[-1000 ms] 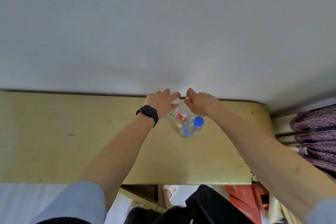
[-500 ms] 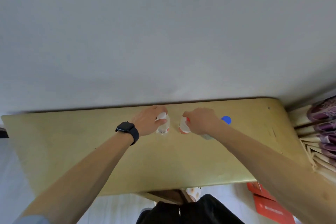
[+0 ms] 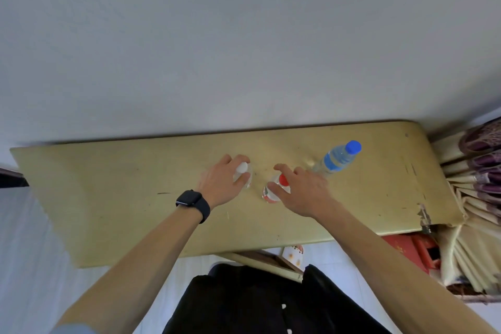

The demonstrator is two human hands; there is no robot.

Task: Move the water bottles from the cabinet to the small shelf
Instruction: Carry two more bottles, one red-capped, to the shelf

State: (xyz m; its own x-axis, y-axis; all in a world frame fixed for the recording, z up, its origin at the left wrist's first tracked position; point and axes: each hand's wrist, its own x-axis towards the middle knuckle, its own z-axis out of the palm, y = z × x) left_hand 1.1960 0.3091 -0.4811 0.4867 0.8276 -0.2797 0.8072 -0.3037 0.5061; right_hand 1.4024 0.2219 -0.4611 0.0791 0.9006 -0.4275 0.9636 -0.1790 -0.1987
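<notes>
A yellow wooden desk point(image 3: 122, 198) stands against a white wall point(image 3: 244, 49). The left hand point(image 3: 222, 184), with a black watch point(image 3: 193, 205) on its wrist, grips a white-capped bottle point(image 3: 242, 169) from the side. Near it, the right hand point(image 3: 303, 192) holds a red-capped bottle point(image 3: 268, 196), with thumb and fingers curved around its top. Both bottles stand on the desk, a little apart. A blue-capped bottle point(image 3: 336, 158) with a blue label stands just beside the right hand, on its right. Below the right end of the desk lie red boxes point(image 3: 406, 249).
</notes>
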